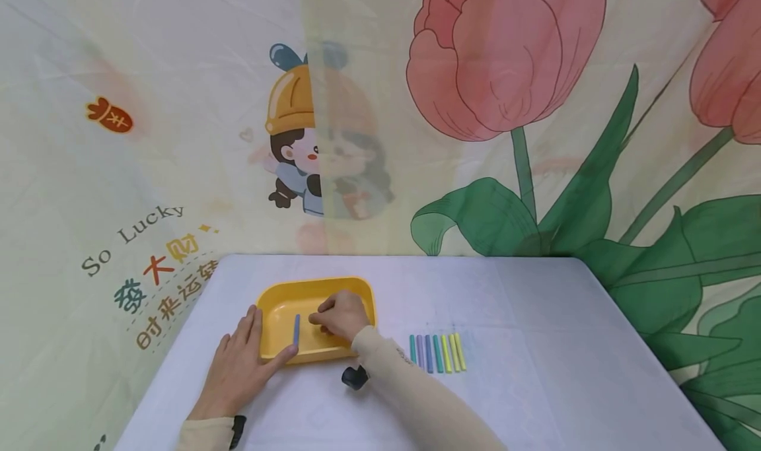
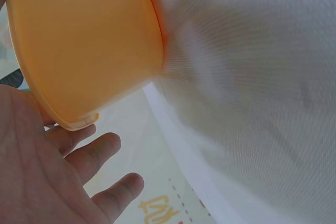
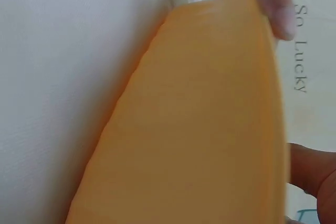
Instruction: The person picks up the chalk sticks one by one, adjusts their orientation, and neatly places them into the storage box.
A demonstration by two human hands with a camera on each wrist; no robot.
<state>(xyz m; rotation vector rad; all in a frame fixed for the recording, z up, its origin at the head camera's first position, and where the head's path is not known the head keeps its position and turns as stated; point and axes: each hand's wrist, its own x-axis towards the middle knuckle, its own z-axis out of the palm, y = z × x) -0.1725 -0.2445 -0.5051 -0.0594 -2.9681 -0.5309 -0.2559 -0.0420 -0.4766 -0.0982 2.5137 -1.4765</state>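
A shallow yellow tray [image 1: 279, 356] rests on the white table, with one blue chalk stick [image 1: 296, 331] lying inside. My left hand [image 1: 238, 362] touches the tray's near left corner, its fingers along the left side and its thumb over the front rim. The left wrist view shows that hand's fingers [image 2: 94, 156] spread beside the tray wall. Over the right half of the tray is my right hand [image 1: 341, 315], fingers bent, right of the blue stick and apart from it. Whether it pinches anything is hidden; the tray wall covers much of it in the right wrist view.
A row of several chalk sticks [image 1: 438, 354] in green, purple, blue and yellow lies right of the tray. Faint coloured smudges mark the white table [image 1: 523, 372] around them. A printed curtain [image 1: 368, 233] hangs behind the far edge.
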